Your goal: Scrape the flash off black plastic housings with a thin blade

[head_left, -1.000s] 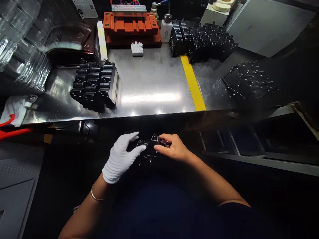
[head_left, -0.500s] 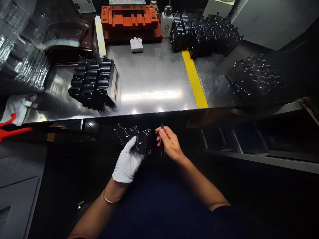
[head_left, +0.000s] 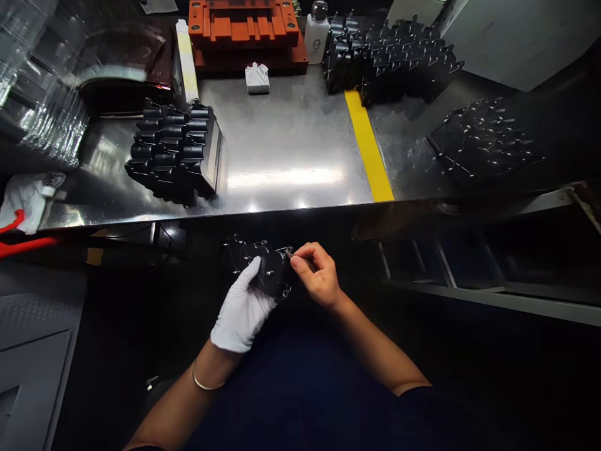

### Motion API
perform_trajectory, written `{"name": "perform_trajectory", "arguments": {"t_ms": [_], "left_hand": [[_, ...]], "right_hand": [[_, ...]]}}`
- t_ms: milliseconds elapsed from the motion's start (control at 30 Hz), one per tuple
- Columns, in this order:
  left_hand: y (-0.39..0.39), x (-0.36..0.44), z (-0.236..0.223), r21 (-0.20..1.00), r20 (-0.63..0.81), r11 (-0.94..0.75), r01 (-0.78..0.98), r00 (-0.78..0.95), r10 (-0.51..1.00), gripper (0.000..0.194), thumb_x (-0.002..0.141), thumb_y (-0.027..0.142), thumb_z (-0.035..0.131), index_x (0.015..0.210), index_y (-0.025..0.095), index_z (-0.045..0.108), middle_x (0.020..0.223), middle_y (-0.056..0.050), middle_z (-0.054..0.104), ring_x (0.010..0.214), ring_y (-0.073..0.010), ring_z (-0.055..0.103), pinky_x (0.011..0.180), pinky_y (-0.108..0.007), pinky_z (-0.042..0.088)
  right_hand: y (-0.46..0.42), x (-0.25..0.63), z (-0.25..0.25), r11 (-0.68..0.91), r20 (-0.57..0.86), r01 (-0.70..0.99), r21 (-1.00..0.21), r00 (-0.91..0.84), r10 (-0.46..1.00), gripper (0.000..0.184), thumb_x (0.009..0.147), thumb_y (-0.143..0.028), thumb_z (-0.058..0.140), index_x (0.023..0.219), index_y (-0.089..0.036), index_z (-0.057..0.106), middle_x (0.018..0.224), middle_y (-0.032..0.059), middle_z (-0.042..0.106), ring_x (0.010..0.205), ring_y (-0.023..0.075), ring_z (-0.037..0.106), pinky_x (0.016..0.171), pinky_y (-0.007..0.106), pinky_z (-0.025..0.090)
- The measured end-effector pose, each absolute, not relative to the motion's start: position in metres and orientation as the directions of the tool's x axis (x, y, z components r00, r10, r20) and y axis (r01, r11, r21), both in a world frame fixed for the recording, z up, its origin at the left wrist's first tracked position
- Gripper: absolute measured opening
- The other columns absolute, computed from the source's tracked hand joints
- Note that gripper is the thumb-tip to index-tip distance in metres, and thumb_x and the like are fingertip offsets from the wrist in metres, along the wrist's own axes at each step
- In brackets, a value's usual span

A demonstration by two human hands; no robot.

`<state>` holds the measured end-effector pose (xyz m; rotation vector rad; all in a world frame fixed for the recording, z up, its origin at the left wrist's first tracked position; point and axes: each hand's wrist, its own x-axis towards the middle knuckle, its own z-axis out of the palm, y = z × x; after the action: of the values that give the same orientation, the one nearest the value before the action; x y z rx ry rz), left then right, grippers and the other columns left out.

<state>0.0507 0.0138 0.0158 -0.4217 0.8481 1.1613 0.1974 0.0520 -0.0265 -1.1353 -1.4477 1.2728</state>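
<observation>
My left hand [head_left: 244,313], in a white glove, is closed around a black molded part [head_left: 277,269] below the bench edge, thumb across its face. The part has small shiny posts and ring-shaped bosses at its corners. My bare right hand [head_left: 319,272] pinches a slim, pointed tool [head_left: 288,254], mostly hidden by the fingers. Its tip is at the part's upper right corner boss; whether it touches is hard to tell.
On the metal bench [head_left: 282,144] stand black part stacks at left [head_left: 173,150] and back right [head_left: 399,59]. Further items are an orange fixture [head_left: 244,28], a white bottle [head_left: 317,37], a small white pad [head_left: 257,79], yellow tape [head_left: 369,147], more dark parts [head_left: 483,138] and clear trays [head_left: 51,119].
My right hand has turned and brought the pointed tool left to the part's corner. My left hand and the part have shifted slightly right. The view has tilted a little.
</observation>
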Motion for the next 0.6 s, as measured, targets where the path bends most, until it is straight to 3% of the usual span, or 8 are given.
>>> {"name": "perform_trajectory", "arguments": {"t_ms": [267,433,600], "left_hand": [[0.01,0.044,0.029,0.092,-0.833,0.404,-0.91,0.152,0.532,0.02,0.092,0.014,0.051,0.098,0.011,0.07,0.089,-0.006,0.077,0.08,-0.0153,0.074,0.081,-0.027,0.06],[0.012,0.041,0.026,0.08,-0.796,0.369,-0.926,0.164,0.583,0.022,0.093,0.015,0.049,0.098,0.011,0.07,0.091,-0.007,0.077,0.083,-0.0152,0.073,0.083,-0.026,0.06],[0.014,0.041,0.02,0.104,-0.802,0.391,-0.915,0.155,0.577,0.022,0.094,0.016,0.048,0.098,0.009,0.069,0.091,-0.008,0.076,0.083,-0.0155,0.073,0.085,-0.027,0.059]], "right_hand": [[0.066,0.209,-0.037,0.09,0.087,0.08,-0.993,-0.042,0.995,0.027,0.085,-0.042,0.06,0.072,-0.019,0.054,0.066,-0.0025,0.051,0.059,0.0098,0.048,0.056,0.025,0.041],[0.054,0.208,-0.021,0.158,0.153,0.004,-0.987,-0.229,0.961,0.024,0.086,-0.042,0.06,0.079,-0.02,0.056,0.07,-0.0002,0.056,0.061,0.0112,0.051,0.056,0.027,0.044],[0.05,0.203,-0.014,0.188,0.177,0.018,-0.982,-0.256,0.95,0.022,0.086,-0.041,0.06,0.08,-0.02,0.058,0.07,-0.0001,0.056,0.059,0.0108,0.05,0.054,0.027,0.043]]}}
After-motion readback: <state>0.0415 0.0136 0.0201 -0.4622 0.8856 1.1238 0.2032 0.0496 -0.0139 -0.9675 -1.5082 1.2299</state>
